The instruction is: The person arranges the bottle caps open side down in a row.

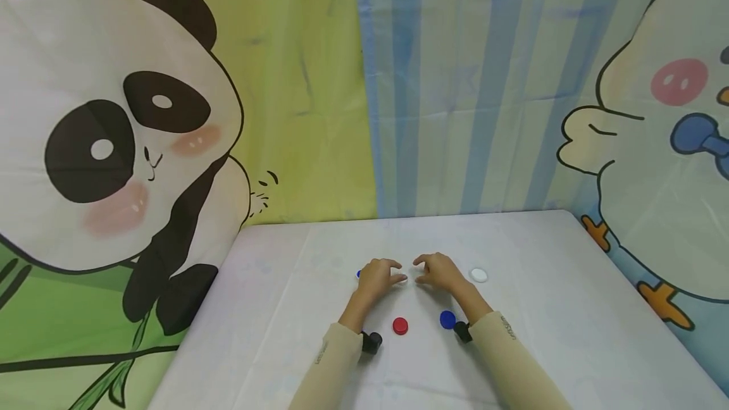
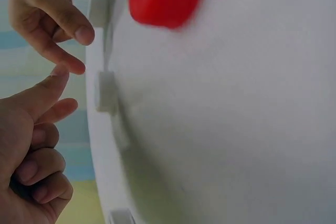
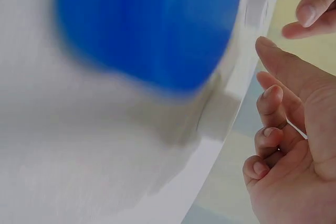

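Note:
In the head view my left hand [image 1: 374, 280] and right hand [image 1: 443, 272] hover over the table, facing each other with a small gap between them. Thumb and index finger reach out on each, while the other fingers are loosely bent; both hold nothing. The left wrist view shows a white disc [image 2: 106, 92] standing beyond the fingertips. Nearer to me lie a round red cap-like disc [image 1: 400, 326] and a blue disc [image 1: 447, 319] by the right wrist. Another white disc [image 1: 478, 275] rests right of my right hand. A blue piece [image 1: 359, 274] is mostly hidden behind my left hand.
The white-covered table [image 1: 296, 309] runs back to a striped blue curtain [image 1: 444, 93] and a yellow-green one. A panda print [image 1: 188, 220] borders its left side. Black wrist cameras [image 1: 373, 341] sit at the sleeve cuffs, close to the discs.

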`<state>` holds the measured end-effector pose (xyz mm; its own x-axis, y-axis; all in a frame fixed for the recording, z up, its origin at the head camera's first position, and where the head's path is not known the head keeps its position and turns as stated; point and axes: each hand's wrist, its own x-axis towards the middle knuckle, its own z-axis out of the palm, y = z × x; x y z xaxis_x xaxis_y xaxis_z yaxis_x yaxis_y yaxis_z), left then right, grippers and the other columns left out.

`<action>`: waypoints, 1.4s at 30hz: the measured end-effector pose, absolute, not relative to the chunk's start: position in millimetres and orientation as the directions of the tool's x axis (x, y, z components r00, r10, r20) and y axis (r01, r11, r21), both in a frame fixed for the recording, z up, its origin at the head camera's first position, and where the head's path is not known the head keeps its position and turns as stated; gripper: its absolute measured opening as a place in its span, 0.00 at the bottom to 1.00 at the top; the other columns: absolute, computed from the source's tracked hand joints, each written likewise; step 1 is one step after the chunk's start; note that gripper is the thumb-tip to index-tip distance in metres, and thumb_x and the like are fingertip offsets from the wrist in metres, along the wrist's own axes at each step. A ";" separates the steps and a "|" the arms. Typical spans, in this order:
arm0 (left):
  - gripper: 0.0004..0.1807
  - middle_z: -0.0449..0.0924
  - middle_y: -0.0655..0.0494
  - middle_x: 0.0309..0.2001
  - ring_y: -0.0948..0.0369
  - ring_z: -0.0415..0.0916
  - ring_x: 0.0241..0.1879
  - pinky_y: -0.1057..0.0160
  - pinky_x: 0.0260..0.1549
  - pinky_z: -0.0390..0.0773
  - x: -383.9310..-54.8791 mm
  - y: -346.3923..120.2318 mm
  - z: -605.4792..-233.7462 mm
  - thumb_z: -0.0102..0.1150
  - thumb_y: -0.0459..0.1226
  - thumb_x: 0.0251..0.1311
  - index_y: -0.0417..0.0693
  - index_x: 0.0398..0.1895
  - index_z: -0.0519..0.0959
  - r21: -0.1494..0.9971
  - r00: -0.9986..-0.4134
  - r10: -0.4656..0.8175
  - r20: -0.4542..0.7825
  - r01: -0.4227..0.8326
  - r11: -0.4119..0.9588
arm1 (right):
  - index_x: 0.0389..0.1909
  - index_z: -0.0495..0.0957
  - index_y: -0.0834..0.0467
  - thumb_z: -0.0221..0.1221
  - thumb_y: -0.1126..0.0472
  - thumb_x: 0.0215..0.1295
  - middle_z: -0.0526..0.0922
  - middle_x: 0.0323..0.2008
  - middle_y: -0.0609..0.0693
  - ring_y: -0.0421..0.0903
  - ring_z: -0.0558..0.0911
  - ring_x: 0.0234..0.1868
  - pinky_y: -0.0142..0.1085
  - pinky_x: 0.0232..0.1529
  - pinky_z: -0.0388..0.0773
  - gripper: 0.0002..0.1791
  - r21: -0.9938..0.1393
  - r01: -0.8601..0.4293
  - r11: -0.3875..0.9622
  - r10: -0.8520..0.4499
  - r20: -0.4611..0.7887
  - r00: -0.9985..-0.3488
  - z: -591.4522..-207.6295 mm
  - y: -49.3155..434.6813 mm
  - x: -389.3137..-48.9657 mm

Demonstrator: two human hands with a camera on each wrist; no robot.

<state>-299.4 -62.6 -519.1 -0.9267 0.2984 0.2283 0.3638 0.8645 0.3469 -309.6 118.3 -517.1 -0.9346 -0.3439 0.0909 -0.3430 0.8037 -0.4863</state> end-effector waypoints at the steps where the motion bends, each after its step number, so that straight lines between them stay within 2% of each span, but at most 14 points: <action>1: 0.16 0.83 0.58 0.37 0.57 0.78 0.32 0.66 0.20 0.71 -299.3 -57.9 -517.0 0.64 0.50 0.47 0.55 0.38 0.83 0.355 -0.925 0.297 0.235 0.366 0.860 | 0.42 0.79 0.58 0.68 0.60 0.44 0.73 0.19 0.44 0.41 0.69 0.23 0.33 0.27 0.68 0.20 -0.496 -0.343 0.798 -0.340 0.099 -0.935 -515.6 123.5 -309.3; 6: 0.14 0.83 0.59 0.37 0.59 0.78 0.30 0.68 0.21 0.71 -300.9 -33.6 -512.8 0.64 0.48 0.48 0.54 0.37 0.83 0.370 -0.911 0.319 0.260 0.399 0.839 | 0.45 0.78 0.59 0.67 0.60 0.47 0.70 0.18 0.45 0.41 0.67 0.21 0.33 0.24 0.65 0.21 -0.526 -0.330 0.784 -0.323 0.108 -0.940 -511.4 145.7 -306.9; 12: 0.15 0.82 0.60 0.38 0.59 0.79 0.33 0.67 0.23 0.73 -303.2 -8.1 -520.3 0.65 0.48 0.46 0.56 0.38 0.83 0.332 -0.918 0.325 0.228 0.387 0.860 | 0.44 0.78 0.61 0.67 0.61 0.46 0.70 0.17 0.46 0.41 0.67 0.20 0.33 0.23 0.64 0.21 -0.528 -0.306 0.792 -0.294 0.110 -0.949 -514.6 163.1 -303.9; 19: 0.15 0.83 0.57 0.35 0.56 0.78 0.33 0.61 0.24 0.74 -303.6 5.9 -529.4 0.66 0.47 0.45 0.56 0.37 0.83 0.303 -0.934 0.290 0.211 0.344 0.889 | 0.40 0.79 0.61 0.68 0.61 0.44 0.69 0.15 0.44 0.40 0.66 0.18 0.32 0.23 0.64 0.19 -0.512 -0.303 0.804 -0.277 0.129 -0.952 -524.2 167.4 -304.3; 28: 0.14 0.83 0.56 0.32 0.56 0.78 0.30 0.62 0.23 0.73 -304.7 14.4 -532.9 0.66 0.47 0.44 0.55 0.36 0.83 0.286 -0.933 0.293 0.209 0.345 0.894 | 0.37 0.80 0.62 0.68 0.61 0.44 0.68 0.14 0.44 0.39 0.65 0.18 0.32 0.23 0.63 0.17 -0.521 -0.317 0.793 -0.272 0.163 -0.948 -525.4 171.8 -301.5; 36: 0.16 0.83 0.60 0.35 0.59 0.79 0.29 0.65 0.22 0.74 -303.3 9.0 -515.4 0.64 0.50 0.46 0.57 0.38 0.83 0.265 -0.903 0.304 0.303 0.387 0.883 | 0.39 0.79 0.61 0.67 0.60 0.47 0.71 0.17 0.46 0.41 0.66 0.21 0.32 0.23 0.64 0.17 -0.543 -0.361 0.758 -0.278 0.232 -0.932 -507.2 173.0 -296.0; 42: 0.16 0.83 0.59 0.31 0.62 0.77 0.26 0.70 0.20 0.71 -292.5 0.9 -497.2 0.61 0.50 0.50 0.55 0.41 0.82 0.259 -0.844 0.348 0.407 0.472 0.843 | 0.42 0.79 0.56 0.65 0.54 0.49 0.70 0.20 0.44 0.42 0.66 0.26 0.33 0.27 0.64 0.18 -0.534 -0.390 0.750 -0.264 0.298 -0.917 -487.2 173.5 -279.9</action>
<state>-292.5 0.9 -497.2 -0.8445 0.3482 0.4070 0.4721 0.8428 0.2586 -279.9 173.5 -487.2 -0.9172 -0.2642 0.2981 -0.3896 0.7505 -0.5338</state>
